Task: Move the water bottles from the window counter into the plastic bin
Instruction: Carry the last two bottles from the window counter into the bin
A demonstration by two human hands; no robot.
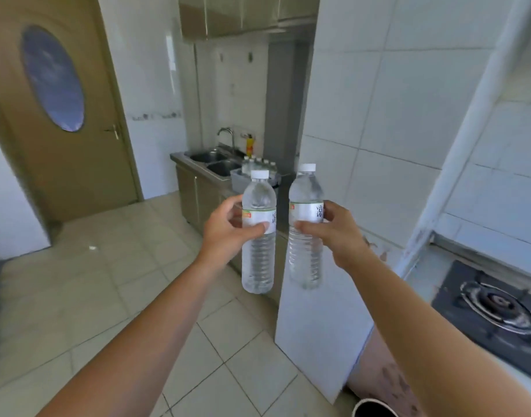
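Observation:
I hold two clear water bottles with white caps upright in front of me, side by side and apart. My left hand [228, 228] grips the left bottle [258, 260] around its label. My right hand [338, 231] grips the right bottle [305, 257] the same way. Beyond them, on the steel counter beside the sink, stands a grey plastic bin [238, 181] with several capped bottles [258, 164] upright in it; the held bottles hide part of it.
A double steel sink [216, 162] with a tap sits left of the bin, a yellow bottle [250, 145] behind it. A white tiled wall corner [333, 296] juts out at right. A gas hob [496, 308] lies at right. A brown door [68, 121] stands at left across tiled floor.

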